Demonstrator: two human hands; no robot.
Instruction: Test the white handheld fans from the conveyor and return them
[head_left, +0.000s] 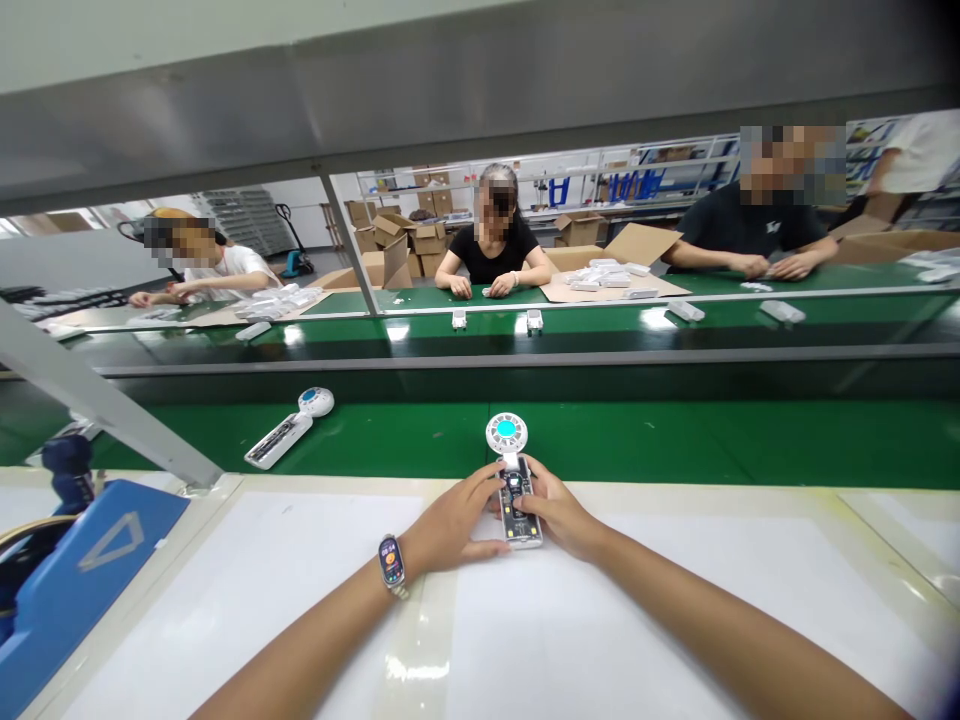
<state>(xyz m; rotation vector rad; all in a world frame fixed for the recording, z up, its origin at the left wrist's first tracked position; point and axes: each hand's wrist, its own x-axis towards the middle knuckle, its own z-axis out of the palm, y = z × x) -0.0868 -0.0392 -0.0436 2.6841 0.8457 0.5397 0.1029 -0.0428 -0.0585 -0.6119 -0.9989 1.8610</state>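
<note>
Closest in, the left hand [450,520], with a smartwatch [391,562] on its wrist, and the right hand [559,515] are closing in from either side on a small handheld fan [512,480], fingers curled around its clear handle while the thumbs are pressing on top, so both hands are gripping the same piece. The fan is lying flat at the far edge of the white worktable [262,580], handle toward the person, its round white head with a blue centre poking out over the green conveyor [675,440]. It looks to me like the person is seating or pressing something into the open handle, with the circuit board showing through; what comes after would call for a steady, even push and a firm hold so the part is not slipping sideways. At the left edge a blue tray [90,560] is sitting tilted on the table. Further out on the belt, a second fan [289,428] is lying at an angle, well apart from the first. Beyond a metal rail, 3 people are sitting at the far belt, hands busy with small white parts [607,275] on flattened cardboard, and stacked boxes [420,240] are filling the background.
</note>
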